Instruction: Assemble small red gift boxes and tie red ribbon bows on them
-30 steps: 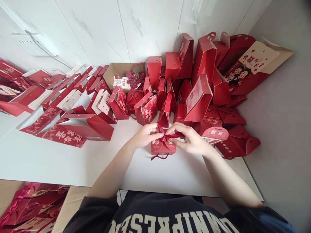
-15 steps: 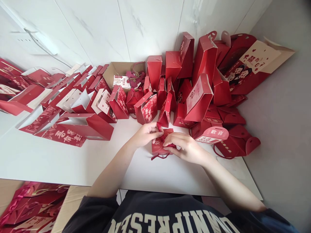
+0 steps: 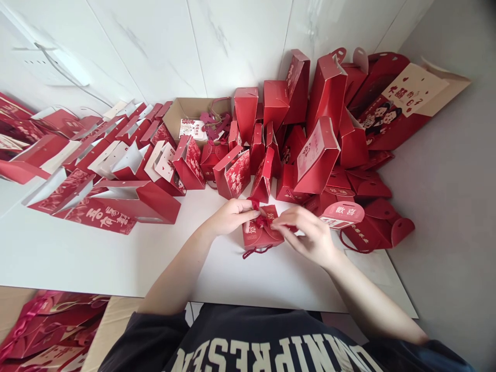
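Note:
A small red gift box [image 3: 267, 238] with gold characters lies on the white table in front of me. Dark red ribbon [image 3: 260, 222] is gathered in a knot or bow on its top. My left hand [image 3: 238, 214] pinches a loop of that ribbon at the box's far left. Just right of the box, my right hand [image 3: 308, 233] has its thumb and fingertips together on a piece of the ribbon, partly hidden by the fingers. A twisted red cord handle [image 3: 258, 251] sticks out at the box's near side.
Red gift bags [image 3: 158, 201] stand in rows to the left. More red boxes and bags [image 3: 318, 155] crowd the right side by the grey wall. An open cardboard box [image 3: 182, 111] with tags and ribbons sits at the back. Below left is a carton of red bags [image 3: 58, 330].
My right hand has moved right, away from the middle of the box, drawing ribbon with it. The knot on the box top now shows. My left hand stays at the ribbon.

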### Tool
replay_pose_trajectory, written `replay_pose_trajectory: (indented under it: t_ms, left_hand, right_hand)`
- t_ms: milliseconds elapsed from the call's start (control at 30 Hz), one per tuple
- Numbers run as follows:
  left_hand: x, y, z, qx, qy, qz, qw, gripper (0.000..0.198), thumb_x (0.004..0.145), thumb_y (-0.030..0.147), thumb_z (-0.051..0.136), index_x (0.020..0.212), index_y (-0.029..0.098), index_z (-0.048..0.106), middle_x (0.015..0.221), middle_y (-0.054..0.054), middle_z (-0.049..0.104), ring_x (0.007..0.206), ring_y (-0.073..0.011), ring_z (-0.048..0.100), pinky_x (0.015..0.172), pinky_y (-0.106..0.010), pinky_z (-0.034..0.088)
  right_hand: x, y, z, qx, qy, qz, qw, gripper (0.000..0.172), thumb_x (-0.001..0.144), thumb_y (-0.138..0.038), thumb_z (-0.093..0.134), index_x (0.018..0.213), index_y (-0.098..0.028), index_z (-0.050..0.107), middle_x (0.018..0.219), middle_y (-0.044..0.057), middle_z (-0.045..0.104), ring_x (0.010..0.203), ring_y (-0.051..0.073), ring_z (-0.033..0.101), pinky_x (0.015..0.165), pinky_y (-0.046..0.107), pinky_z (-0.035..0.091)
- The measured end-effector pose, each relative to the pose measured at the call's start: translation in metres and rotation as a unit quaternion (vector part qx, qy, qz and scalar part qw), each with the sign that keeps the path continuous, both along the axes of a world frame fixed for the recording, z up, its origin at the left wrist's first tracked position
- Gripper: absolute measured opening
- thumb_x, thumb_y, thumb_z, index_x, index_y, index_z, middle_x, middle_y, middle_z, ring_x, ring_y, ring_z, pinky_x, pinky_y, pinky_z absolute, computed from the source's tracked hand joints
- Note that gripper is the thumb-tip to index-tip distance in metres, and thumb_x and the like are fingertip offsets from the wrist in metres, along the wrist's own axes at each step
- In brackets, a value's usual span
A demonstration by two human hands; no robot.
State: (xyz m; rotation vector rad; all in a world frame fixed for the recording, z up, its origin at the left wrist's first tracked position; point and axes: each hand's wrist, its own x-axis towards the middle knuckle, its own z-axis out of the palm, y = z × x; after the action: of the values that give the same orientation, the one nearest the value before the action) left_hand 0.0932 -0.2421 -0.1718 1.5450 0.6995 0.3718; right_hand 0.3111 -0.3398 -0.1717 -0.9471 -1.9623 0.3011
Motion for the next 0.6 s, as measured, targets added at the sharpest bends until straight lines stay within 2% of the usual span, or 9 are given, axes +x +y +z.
replay_pose_trajectory:
  t_ms: [100,267,367,467,533,600]
  left_hand:
    - [0.000,-0.002,0.005,0.009,0.019,0.012,1.000,0.032,0.094,0.041,0.060,0.100,0.012,0.071,0.061,0.000,0.063,0.055,-0.0114,0.058,0.066,-0.027,0.045]
    - [0.000,-0.006,0.010,0.022,0.033,0.025,0.999,0.029,0.096,0.038,0.057,0.105,0.014,0.070,0.055,0.003,0.059,0.055,-0.0119,0.058,0.067,-0.027,0.045]
    - [0.000,-0.006,0.009,0.020,0.024,0.025,0.999,0.028,0.097,0.037,0.055,0.105,0.014,0.068,0.056,0.003,0.057,0.054,-0.0114,0.057,0.066,-0.027,0.045]
    - [0.001,-0.006,0.008,0.022,0.021,0.020,0.999,0.028,0.097,0.036,0.054,0.105,0.014,0.068,0.060,0.002,0.059,0.054,-0.0106,0.058,0.067,-0.027,0.046]
    - [0.001,-0.005,0.008,0.023,0.021,0.019,0.999,0.028,0.097,0.037,0.053,0.105,0.014,0.067,0.066,0.001,0.061,0.054,-0.0099,0.057,0.067,-0.027,0.046]
    - [0.002,-0.006,0.009,0.025,0.016,0.017,0.999,0.028,0.096,0.038,0.053,0.104,0.014,0.065,0.074,0.000,0.063,0.055,-0.0092,0.057,0.065,-0.027,0.047]
  right_hand:
    - [0.005,0.005,0.006,-0.052,0.055,-0.065,0.995,0.019,0.097,-0.013,0.054,0.109,-0.026,0.061,0.099,0.008,0.066,0.092,0.022,0.066,0.082,0.039,0.056]
    - [0.013,0.014,0.007,-0.158,0.008,-0.016,0.987,0.015,0.098,-0.024,0.056,0.111,-0.025,0.062,0.115,0.010,0.060,0.110,0.025,0.062,0.096,0.043,0.052]
    - [0.013,0.016,0.002,-0.148,-0.031,-0.039,0.988,0.016,0.095,-0.027,0.060,0.111,-0.026,0.064,0.124,0.011,0.056,0.119,0.029,0.057,0.103,0.048,0.047]
    - [0.009,0.016,-0.002,-0.114,-0.063,-0.073,0.989,0.010,0.094,-0.027,0.061,0.102,-0.025,0.067,0.116,0.011,0.057,0.114,0.030,0.056,0.100,0.052,0.045]
    - [0.006,0.017,-0.004,-0.121,-0.067,-0.060,0.989,0.008,0.094,-0.026,0.061,0.099,-0.025,0.067,0.112,0.010,0.058,0.109,0.029,0.057,0.097,0.051,0.047]
    - [0.004,0.018,-0.005,-0.137,-0.058,-0.038,0.988,0.009,0.093,-0.024,0.061,0.101,-0.025,0.066,0.115,0.010,0.058,0.111,0.029,0.057,0.098,0.051,0.047]
